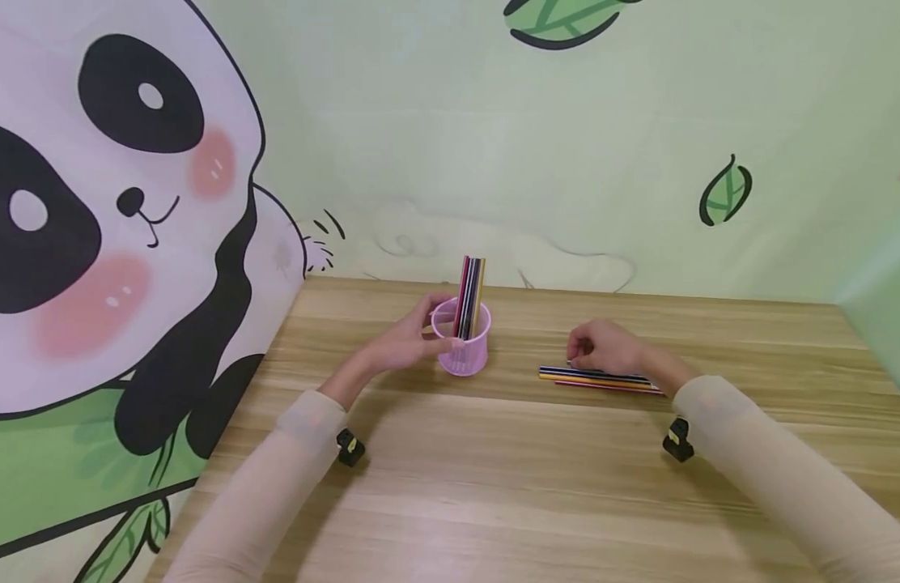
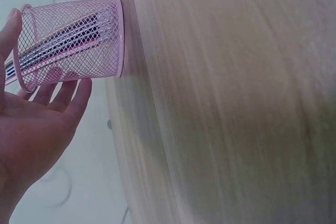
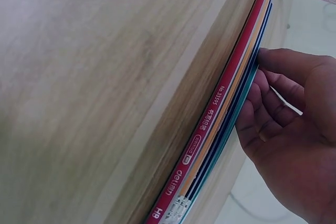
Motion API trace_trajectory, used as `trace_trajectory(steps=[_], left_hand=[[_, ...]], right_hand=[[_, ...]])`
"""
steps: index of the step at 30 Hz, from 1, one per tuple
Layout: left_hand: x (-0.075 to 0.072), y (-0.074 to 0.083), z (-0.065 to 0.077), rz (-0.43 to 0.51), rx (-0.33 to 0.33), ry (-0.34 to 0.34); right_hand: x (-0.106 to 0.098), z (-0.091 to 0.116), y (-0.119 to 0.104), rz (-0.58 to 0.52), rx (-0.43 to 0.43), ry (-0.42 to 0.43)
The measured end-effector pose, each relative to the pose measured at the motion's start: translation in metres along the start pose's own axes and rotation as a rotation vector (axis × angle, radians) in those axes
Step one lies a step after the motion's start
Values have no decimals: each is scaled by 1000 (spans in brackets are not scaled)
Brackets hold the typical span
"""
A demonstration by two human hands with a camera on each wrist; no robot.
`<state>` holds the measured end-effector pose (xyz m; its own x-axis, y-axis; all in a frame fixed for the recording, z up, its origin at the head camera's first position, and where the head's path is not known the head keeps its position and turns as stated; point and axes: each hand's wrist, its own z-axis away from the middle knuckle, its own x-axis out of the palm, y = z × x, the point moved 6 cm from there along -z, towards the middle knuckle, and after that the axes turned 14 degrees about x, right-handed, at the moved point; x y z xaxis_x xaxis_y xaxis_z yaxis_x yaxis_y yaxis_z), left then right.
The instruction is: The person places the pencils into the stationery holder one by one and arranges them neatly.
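A pink mesh pencil cup point(image 1: 464, 356) stands upright on the table, with several pencils point(image 1: 469, 295) leaning inside it. My left hand point(image 1: 413, 336) holds the cup from its left side, thumb near the front and fingers behind; the left wrist view shows fingertips along the mesh point(image 2: 79, 51). To the right, several pencils point(image 1: 596, 377) lie side by side. Among them are a red one point(image 3: 210, 114), a yellow one, dark blue ones and a teal one point(image 3: 229, 124). Over their far edge, my right hand point(image 1: 606, 346) pinches at the teal pencil with curled fingertips, partly hidden.
The wooden table point(image 1: 450, 470) meets a pale green wall point(image 1: 435, 146) at its back edge. A large panda drawing point(image 1: 166, 210) covers the wall on the left. A small black device point(image 1: 350, 447) is at the left wrist, another point(image 1: 678, 440) at the right.
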<state>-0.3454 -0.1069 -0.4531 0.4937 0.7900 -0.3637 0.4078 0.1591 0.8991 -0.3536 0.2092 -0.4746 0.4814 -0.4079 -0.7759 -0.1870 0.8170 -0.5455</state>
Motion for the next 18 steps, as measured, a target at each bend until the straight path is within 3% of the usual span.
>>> trace_trajectory(steps=[6, 18], left_hand=[[0, -1, -1, -14, -8, -3], [-1, 0, -1, 15, 9, 13]], right_hand=[[0, 1, -2, -31, 3, -36], [-2, 0, -1, -40, -11, -13]])
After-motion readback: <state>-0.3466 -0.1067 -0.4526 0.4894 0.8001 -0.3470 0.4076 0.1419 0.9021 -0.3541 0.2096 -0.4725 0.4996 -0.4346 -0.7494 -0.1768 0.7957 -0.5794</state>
